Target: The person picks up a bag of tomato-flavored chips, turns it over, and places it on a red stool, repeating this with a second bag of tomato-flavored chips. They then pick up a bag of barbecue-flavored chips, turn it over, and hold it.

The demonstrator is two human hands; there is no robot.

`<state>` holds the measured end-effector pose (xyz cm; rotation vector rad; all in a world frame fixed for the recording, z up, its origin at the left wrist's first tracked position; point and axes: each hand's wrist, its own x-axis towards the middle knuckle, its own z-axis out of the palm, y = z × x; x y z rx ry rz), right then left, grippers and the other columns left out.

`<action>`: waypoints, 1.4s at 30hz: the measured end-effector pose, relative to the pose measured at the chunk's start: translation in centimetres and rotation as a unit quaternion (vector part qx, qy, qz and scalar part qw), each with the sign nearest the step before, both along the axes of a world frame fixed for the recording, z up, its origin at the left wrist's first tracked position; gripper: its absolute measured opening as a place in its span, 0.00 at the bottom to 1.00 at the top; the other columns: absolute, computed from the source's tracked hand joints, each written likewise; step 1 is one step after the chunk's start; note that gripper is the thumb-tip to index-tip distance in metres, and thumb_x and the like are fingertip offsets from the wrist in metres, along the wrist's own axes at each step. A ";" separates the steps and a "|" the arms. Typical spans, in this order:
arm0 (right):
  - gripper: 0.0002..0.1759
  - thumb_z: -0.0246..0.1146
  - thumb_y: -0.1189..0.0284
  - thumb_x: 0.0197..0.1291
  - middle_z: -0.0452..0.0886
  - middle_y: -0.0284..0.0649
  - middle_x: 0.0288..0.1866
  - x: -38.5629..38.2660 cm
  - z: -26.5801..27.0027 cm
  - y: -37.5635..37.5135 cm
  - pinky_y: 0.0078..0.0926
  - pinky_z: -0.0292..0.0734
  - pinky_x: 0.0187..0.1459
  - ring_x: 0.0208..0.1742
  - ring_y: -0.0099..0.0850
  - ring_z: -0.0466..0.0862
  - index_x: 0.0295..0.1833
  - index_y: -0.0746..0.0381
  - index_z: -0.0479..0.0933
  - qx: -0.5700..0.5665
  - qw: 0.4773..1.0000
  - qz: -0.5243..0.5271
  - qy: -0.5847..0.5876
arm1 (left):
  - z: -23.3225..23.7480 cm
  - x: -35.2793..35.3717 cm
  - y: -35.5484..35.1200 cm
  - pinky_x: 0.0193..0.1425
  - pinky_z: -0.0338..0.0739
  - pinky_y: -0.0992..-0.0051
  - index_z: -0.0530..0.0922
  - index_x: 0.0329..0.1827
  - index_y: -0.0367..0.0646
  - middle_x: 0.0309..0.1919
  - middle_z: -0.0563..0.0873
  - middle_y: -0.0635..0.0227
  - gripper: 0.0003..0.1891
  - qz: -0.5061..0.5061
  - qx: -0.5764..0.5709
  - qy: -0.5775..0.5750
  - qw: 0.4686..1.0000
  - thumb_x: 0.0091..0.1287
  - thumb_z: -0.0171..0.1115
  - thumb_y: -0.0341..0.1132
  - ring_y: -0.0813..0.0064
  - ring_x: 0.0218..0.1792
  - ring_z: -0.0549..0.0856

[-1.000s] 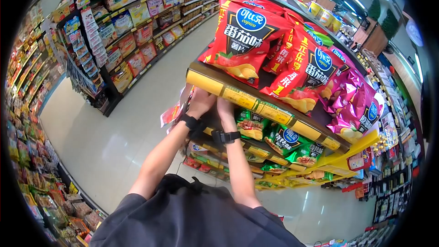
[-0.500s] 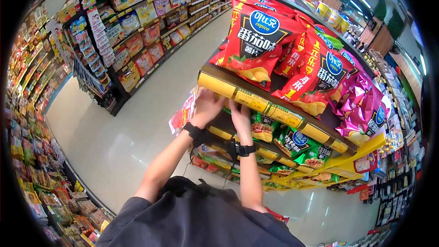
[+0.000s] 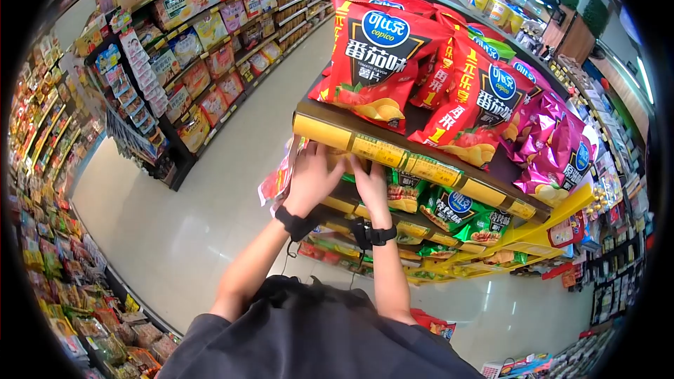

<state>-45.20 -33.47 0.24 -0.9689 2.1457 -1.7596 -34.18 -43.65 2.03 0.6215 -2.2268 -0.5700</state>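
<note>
My left hand (image 3: 313, 179) reaches in just below the yellow price strip (image 3: 378, 149) of the top shelf, its fingers stretched and its thumb spread toward the other hand. Beside it, my right hand (image 3: 371, 186) points the same way with thumb and fingers apart. The shelf edge covers the fingertips of both, so any contact behind it is hidden. A pink and white packet (image 3: 274, 182) hangs at the shelf's left side, close to my left hand. Right of my right hand, green chip bags (image 3: 449, 209) lie on the second shelf. Black bands circle both wrists.
Red tomato chip bags (image 3: 379, 63) and purple chip bags (image 3: 558, 144) fill the top shelf above my hands. A yellow rack frame (image 3: 505, 253) runs along the right. Across the aisle floor (image 3: 175, 231) stand shelves of boxed goods (image 3: 210, 31).
The view has shifted slightly, so the shelf appears a little further left. Both hands remain under the top shelf edge, and my left hand has moved slightly closer to the right one.
</note>
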 end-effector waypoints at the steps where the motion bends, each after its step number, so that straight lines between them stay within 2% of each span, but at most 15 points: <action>1: 0.30 0.62 0.55 0.66 0.78 0.57 0.60 0.0 -0.1 0.1 0.38 0.69 0.62 0.63 0.52 0.77 0.62 0.68 0.72 -0.003 1.000 -0.004 0.005 | 0.5 0.4 0.3 0.58 0.74 0.58 0.73 0.59 0.33 0.50 0.81 0.48 0.26 -0.006 0.018 -0.006 1.000 0.65 0.62 0.44 0.49 0.53 0.80; 6: 0.31 0.62 0.55 0.66 0.76 0.58 0.62 0.4 -0.6 0.5 0.36 0.68 0.64 0.65 0.52 0.74 0.64 0.68 0.71 -0.001 1.000 -0.024 0.015 | -0.5 1.2 0.4 0.56 0.75 0.55 0.70 0.63 0.34 0.49 0.80 0.46 0.29 -0.005 0.011 0.026 1.000 0.64 0.62 0.45 0.47 0.50 0.80; 9: 0.28 0.61 0.61 0.68 0.74 0.48 0.67 1.1 0.6 1.7 0.30 0.63 0.67 0.67 0.38 0.72 0.67 0.67 0.70 -0.026 0.999 0.013 -0.019 | -0.4 2.2 1.0 0.56 0.74 0.56 0.68 0.65 0.34 0.49 0.80 0.45 0.30 -0.011 0.031 0.017 0.999 0.65 0.61 0.45 0.47 0.51 0.80; 12: 0.27 0.59 0.64 0.70 0.72 0.45 0.70 1.8 1.2 2.8 0.28 0.62 0.67 0.68 0.33 0.71 0.69 0.67 0.68 -0.051 0.995 0.050 -0.067 | 0.6 3.7 1.3 0.56 0.76 0.60 0.70 0.65 0.35 0.53 0.80 0.47 0.28 -0.037 0.045 0.006 0.998 0.67 0.61 0.45 0.50 0.52 0.82; 15: 0.26 0.59 0.64 0.71 0.75 0.47 0.65 3.0 0.4 3.7 0.29 0.69 0.63 0.62 0.33 0.76 0.68 0.67 0.68 -0.115 0.988 0.033 -0.102 | 3.2 5.6 2.6 0.55 0.76 0.61 0.73 0.63 0.39 0.50 0.81 0.48 0.25 -0.061 0.179 0.023 0.982 0.68 0.61 0.44 0.50 0.50 0.82; 18: 0.25 0.58 0.67 0.72 0.75 0.43 0.64 4.7 1.3 4.8 0.26 0.70 0.61 0.60 0.28 0.76 0.69 0.65 0.67 -0.085 0.986 0.054 -0.136 | 3.4 6.6 3.1 0.54 0.76 0.63 0.75 0.61 0.42 0.47 0.82 0.51 0.22 -0.043 0.139 0.034 0.989 0.68 0.61 0.44 0.53 0.48 0.83; 19: 0.25 0.58 0.68 0.72 0.76 0.41 0.61 5.1 1.3 5.1 0.25 0.71 0.59 0.58 0.26 0.76 0.70 0.64 0.66 -0.072 0.987 0.051 -0.137 | 4.0 7.0 3.4 0.54 0.76 0.65 0.76 0.60 0.42 0.46 0.82 0.52 0.21 -0.042 0.167 0.015 0.985 0.68 0.62 0.43 0.56 0.47 0.82; 22: 0.23 0.57 0.68 0.72 0.76 0.40 0.59 6.1 1.4 6.3 0.25 0.72 0.58 0.58 0.26 0.76 0.69 0.63 0.66 -0.082 0.983 0.056 -0.156 | 3.9 8.1 3.5 0.53 0.76 0.67 0.78 0.57 0.41 0.46 0.82 0.54 0.20 -0.059 0.139 0.022 0.988 0.67 0.63 0.42 0.58 0.46 0.82; 27: 0.20 0.57 0.70 0.72 0.76 0.36 0.58 7.1 0.3 8.4 0.21 0.69 0.59 0.56 0.23 0.75 0.66 0.63 0.68 -0.121 0.967 0.063 -0.216 | 1.5 10.0 2.0 0.56 0.74 0.76 0.80 0.53 0.37 0.50 0.82 0.69 0.12 -0.192 0.302 0.059 0.932 0.74 0.56 0.36 0.78 0.53 0.79; 30: 0.18 0.57 0.71 0.72 0.76 0.35 0.55 8.1 0.4 9.7 0.20 0.69 0.57 0.55 0.21 0.74 0.64 0.63 0.70 -0.127 0.963 0.058 -0.231 | 1.0 11.0 1.8 0.56 0.75 0.75 0.81 0.53 0.37 0.50 0.82 0.70 0.13 -0.202 0.392 0.093 0.893 0.74 0.58 0.36 0.77 0.54 0.79; 31: 0.15 0.58 0.72 0.71 0.76 0.34 0.53 8.4 0.4 9.8 0.18 0.69 0.55 0.52 0.19 0.74 0.61 0.63 0.71 -0.137 0.960 0.050 -0.237 | 1.0 11.4 1.9 0.57 0.75 0.74 0.80 0.48 0.39 0.51 0.82 0.72 0.11 -0.186 0.456 0.081 0.867 0.73 0.60 0.38 0.77 0.55 0.79; 34: 0.14 0.59 0.73 0.71 0.75 0.33 0.52 8.8 -0.2 10.3 0.17 0.70 0.54 0.51 0.19 0.75 0.58 0.64 0.72 -0.132 0.964 0.072 -0.220 | 0.6 12.1 1.7 0.58 0.75 0.73 0.76 0.44 0.41 0.54 0.82 0.71 0.11 -0.162 0.580 0.023 0.798 0.72 0.60 0.40 0.78 0.55 0.79; 35: 0.12 0.60 0.74 0.70 0.75 0.33 0.52 8.9 -0.2 10.5 0.17 0.71 0.53 0.50 0.19 0.76 0.56 0.64 0.73 -0.127 0.962 0.075 -0.229 | 0.0 12.2 1.7 0.60 0.75 0.72 0.70 0.46 0.44 0.56 0.81 0.67 0.12 -0.171 0.596 0.031 0.784 0.70 0.63 0.38 0.77 0.57 0.79; 39: 0.14 0.63 0.75 0.68 0.76 0.36 0.56 9.5 0.0 11.1 0.19 0.72 0.54 0.55 0.21 0.76 0.56 0.64 0.71 -0.100 0.975 0.102 -0.171 | -0.4 13.0 2.5 0.64 0.70 0.67 0.66 0.50 0.43 0.55 0.82 0.64 0.21 -0.222 0.555 0.068 0.799 0.63 0.71 0.32 0.73 0.56 0.77; 42: 0.19 0.64 0.76 0.67 0.75 0.37 0.57 10.3 0.0 11.0 0.21 0.72 0.55 0.58 0.24 0.76 0.59 0.64 0.68 -0.144 0.949 0.135 -0.244 | 0.6 13.3 2.8 0.63 0.71 0.68 0.65 0.51 0.43 0.54 0.83 0.63 0.23 -0.214 0.523 0.031 0.824 0.62 0.72 0.31 0.73 0.57 0.77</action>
